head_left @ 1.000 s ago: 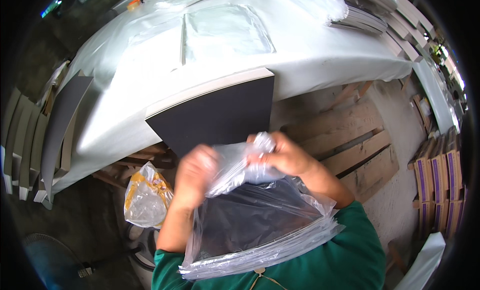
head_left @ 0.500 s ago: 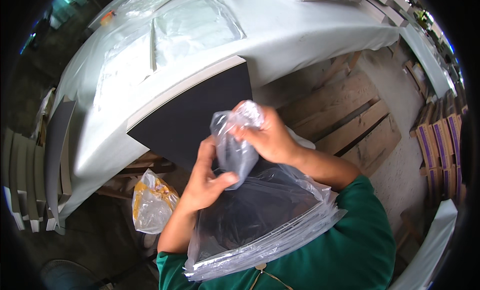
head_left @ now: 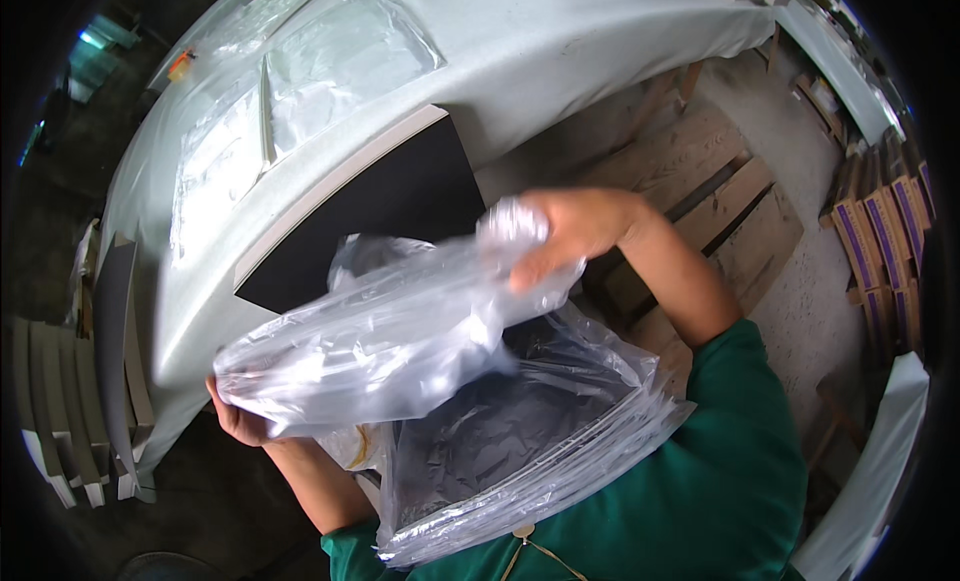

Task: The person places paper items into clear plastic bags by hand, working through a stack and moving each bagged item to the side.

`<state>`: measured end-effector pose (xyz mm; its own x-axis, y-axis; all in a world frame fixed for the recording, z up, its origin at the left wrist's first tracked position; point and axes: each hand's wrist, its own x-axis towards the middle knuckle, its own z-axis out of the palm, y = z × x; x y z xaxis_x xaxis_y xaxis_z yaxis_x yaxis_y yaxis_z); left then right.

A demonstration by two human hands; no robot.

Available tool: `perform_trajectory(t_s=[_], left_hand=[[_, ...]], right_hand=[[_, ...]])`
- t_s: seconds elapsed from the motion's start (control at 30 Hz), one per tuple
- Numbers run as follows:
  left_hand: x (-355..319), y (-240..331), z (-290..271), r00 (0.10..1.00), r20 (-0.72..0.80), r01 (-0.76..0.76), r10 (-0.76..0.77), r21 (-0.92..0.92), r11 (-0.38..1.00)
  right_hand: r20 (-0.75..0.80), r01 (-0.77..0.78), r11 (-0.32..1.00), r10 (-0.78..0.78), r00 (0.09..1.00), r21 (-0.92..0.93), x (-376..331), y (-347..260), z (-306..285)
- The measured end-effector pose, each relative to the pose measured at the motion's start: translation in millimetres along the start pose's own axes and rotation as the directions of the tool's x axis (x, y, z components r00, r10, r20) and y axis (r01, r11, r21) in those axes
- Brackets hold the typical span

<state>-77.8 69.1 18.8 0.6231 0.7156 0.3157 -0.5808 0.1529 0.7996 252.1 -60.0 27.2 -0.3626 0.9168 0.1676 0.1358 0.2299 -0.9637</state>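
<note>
Both hands grip 1 clear plastic bag (head_left: 400, 331): right hand (head_left: 570, 231) pinching, left hand (head_left: 240, 421) mostly hidden beneath.

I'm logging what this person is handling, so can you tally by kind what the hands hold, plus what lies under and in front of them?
Hands: 2, left and right
Clear plastic bag stretched between both hands: 1
Stack of clear bags against the chest: 1
Black board on the table edge: 1
Total: 5

A pale sheet covers the long worktop (head_left: 560, 51). Wooden pallets (head_left: 720, 191) lie on the grey concrete floor (head_left: 830, 281); stacked boxes (head_left: 880, 241) line the right edge.
</note>
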Motion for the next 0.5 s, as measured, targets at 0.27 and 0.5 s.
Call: perform_trajectory(t_s=[0.27, 0.5], left_hand=[[-24.4, -8.4, -1.9, 0.951, 0.055, 0.26, -0.304, 0.392, 0.882], [-21.4, -16.9, 30.4, 0.857, -0.013, 0.4, -0.515, 0.647, 0.649]], right_hand=[[-0.092, -0.052, 0.694, 0.169, 0.981, 0.718, 13.7, 23.7, -4.1], [-0.256, 0.287, 0.395, -0.131, 0.958, 0.873, 17.7, 32.6, 22.4]])
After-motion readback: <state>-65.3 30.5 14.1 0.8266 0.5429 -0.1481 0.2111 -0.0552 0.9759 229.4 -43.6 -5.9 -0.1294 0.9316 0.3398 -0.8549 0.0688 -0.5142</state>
